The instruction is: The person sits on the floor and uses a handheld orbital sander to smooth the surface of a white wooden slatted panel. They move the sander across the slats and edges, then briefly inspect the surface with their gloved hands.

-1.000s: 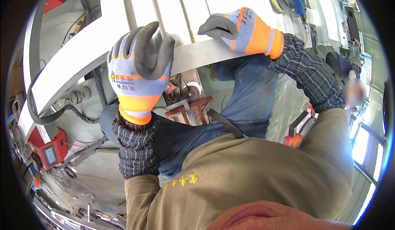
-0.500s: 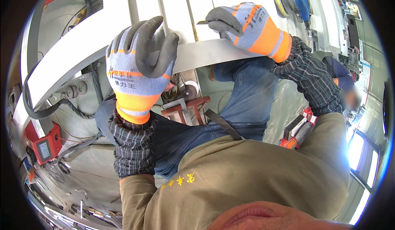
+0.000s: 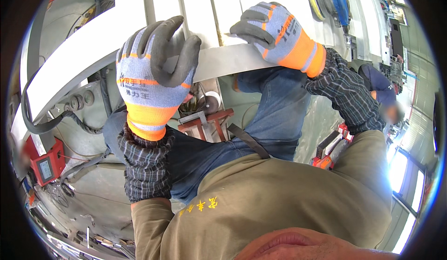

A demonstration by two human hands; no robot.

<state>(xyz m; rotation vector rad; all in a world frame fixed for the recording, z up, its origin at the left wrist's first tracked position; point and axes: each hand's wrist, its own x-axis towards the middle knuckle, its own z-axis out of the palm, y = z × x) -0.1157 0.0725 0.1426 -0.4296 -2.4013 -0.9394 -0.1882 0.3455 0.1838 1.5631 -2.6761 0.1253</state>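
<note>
My left hand, in a grey-blue and orange work glove with dark coated fingers, rests at the near edge of a white panelled metal piece. Its thumb and fingers are apart, with nothing seen between them. Farther right, my right hand, gloved alike, is closed low over the panel, just above its grey near edge. A thin dark strip showed at its fingertips a moment ago; now the fingers hide whatever they hold. Dark grooves run across the panel between my hands, one with a brownish mark.
A round sander with yellow pad and blue body lies on the panel at the far right. Below the edge are a reddish metal stand and a disc. A red box with a screen and black hose are left. Another person is at right.
My right hand has turned slightly, and the thin dark strip at its fingertips no longer shows. My left hand has barely moved. The sander keeps its place.
</note>
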